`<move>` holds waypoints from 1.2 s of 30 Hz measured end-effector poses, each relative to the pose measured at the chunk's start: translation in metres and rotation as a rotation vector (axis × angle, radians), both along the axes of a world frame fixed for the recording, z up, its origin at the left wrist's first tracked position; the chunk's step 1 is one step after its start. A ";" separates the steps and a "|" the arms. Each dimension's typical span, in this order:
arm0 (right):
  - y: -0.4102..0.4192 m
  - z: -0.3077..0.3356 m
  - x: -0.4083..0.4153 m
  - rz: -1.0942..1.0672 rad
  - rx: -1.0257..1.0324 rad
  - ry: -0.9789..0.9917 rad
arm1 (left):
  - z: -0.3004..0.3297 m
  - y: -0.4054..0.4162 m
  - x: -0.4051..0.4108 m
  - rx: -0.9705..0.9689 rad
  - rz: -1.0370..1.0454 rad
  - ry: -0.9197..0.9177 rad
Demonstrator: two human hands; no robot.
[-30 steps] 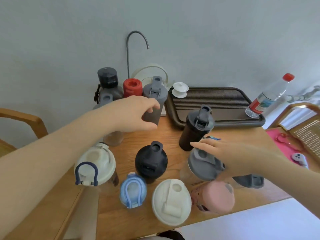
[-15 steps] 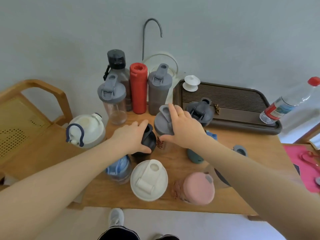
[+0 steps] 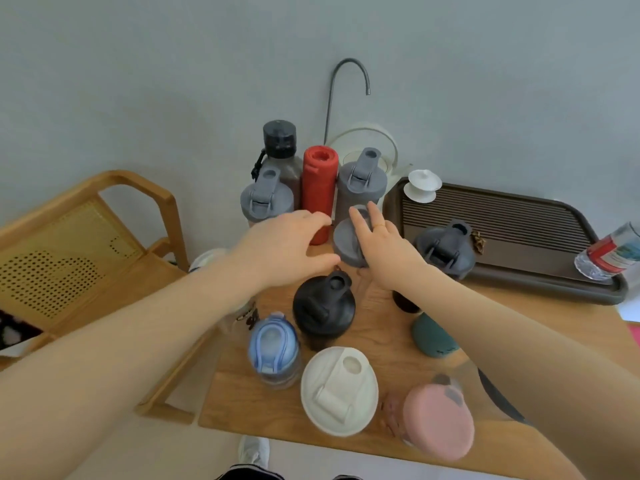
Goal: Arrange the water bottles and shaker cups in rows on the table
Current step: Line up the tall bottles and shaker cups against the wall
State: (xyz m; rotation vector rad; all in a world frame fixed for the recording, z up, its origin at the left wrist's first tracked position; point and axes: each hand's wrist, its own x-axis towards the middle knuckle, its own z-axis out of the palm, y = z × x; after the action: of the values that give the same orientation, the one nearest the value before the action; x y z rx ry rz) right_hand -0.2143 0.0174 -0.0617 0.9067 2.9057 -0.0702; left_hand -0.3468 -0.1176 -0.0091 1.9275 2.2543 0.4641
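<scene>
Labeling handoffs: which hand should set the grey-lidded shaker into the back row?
Right. The right hand is already on the grey-lidded shaker, just in front of the back row by the red bottle. The left hand hovers beside it.

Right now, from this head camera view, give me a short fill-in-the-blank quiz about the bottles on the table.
1. The bottle standing between two grey-lidded shakers at the back is ____.
2. The right hand rests on a shaker lid coloured ____.
3. The nearest lid at the table's front right is ____.

Missing words: red; grey; pink
</scene>
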 end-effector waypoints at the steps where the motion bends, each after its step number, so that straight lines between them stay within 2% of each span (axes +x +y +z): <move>1: 0.001 -0.002 -0.005 -0.008 -0.019 0.027 | 0.011 0.001 -0.013 0.055 0.014 -0.013; 3: 0.003 -0.005 -0.015 -0.022 -0.024 0.079 | 0.027 0.006 -0.041 0.113 0.056 -0.028; 6: 0.002 -0.008 -0.032 -0.066 -0.010 0.160 | 0.023 0.018 -0.088 0.042 0.173 -0.045; 9: -0.004 -0.010 -0.048 -0.104 -0.046 0.214 | -0.004 0.027 -0.123 -0.104 0.275 -0.214; 12: -0.012 -0.011 -0.064 -0.147 -0.050 0.258 | -0.037 0.034 -0.139 -0.200 0.252 -0.387; 16: -0.018 -0.013 -0.080 -0.210 0.002 0.229 | -0.060 0.046 -0.147 -0.102 0.248 -0.637; 20: -0.020 -0.018 -0.089 -0.288 0.059 0.236 | -0.070 0.050 -0.149 -0.108 0.204 -0.538; 24: -0.017 -0.018 -0.091 -0.260 0.178 0.137 | -0.071 0.050 -0.150 -0.093 0.205 -0.539; 28: -0.011 -0.016 -0.088 -0.265 0.146 0.182 | -0.071 0.049 -0.147 -0.099 0.184 -0.462; 36: -0.016 -0.015 -0.087 -0.277 0.085 0.213 | -0.057 0.045 -0.143 -0.202 0.215 -0.472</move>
State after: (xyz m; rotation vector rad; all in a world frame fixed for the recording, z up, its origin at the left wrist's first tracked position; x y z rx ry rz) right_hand -0.3017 0.0018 -0.0771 1.3922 2.9690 -0.0677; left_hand -0.4898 -0.0721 -0.0662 1.3173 2.1016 0.6148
